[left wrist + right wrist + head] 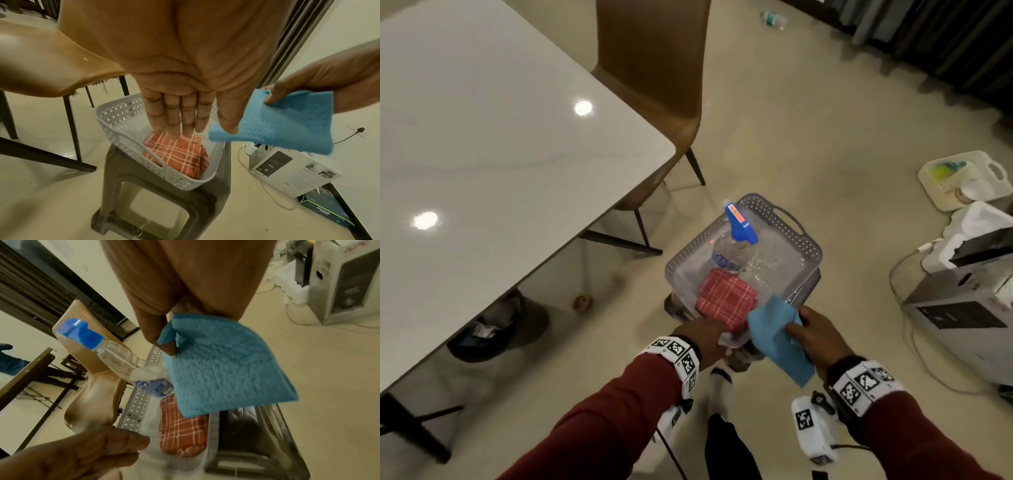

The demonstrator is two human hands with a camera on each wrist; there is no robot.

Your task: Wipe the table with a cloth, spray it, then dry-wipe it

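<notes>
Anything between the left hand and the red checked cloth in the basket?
Nothing visible. The left hand reaches into the basket with straight fingers just above the red checked cloth. The blue cloth, pinched by the right hand, hangs off to the side, and the spray bottle stands behind.

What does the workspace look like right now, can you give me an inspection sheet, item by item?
Surface: white table, glossy, nothing on it in view.
Job's things: red checked cloth and spray bottle in grey basket on a stool; blue cloth out of the basket.
Clutter: water bottle on floor; boxes; white tray.
Grippers: right hand pinches blue cloth; left hand open, fingers straight over red cloth.
Cables: white cable loose on floor.
Surroundings: brown chair, curtains.
</notes>
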